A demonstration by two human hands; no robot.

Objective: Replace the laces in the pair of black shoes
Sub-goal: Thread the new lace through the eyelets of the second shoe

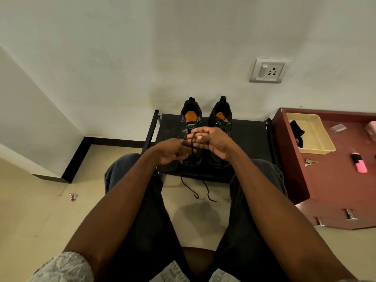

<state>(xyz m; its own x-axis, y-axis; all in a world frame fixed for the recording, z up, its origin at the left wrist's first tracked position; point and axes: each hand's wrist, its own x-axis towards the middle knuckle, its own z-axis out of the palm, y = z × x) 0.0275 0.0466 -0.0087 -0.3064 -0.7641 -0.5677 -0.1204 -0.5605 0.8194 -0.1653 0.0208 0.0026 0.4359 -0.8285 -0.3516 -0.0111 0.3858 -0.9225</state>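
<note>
Two black shoes with orange insoles stand side by side on a low black rack (250, 139), heels toward the wall. The left shoe (190, 117) has no lace in its upper eyelets; the right shoe (220, 113) is laced. My left hand (173, 152) and my right hand (213, 140) meet above the left shoe, both pinching a black lace (192, 148). The lace runs down from my fingers, and its two loose ends (203, 192) trail off the rack's front edge onto the floor. My hands hide the front halves of both shoes.
A maroon desk (335, 180) stands at the right, carrying a cream tray (317, 137) with a black item inside, a pink highlighter (359, 165) and keys (309, 161). A wall socket (268, 70) is above. My knees flank the rack. A small wrapper (73, 197) lies on the floor.
</note>
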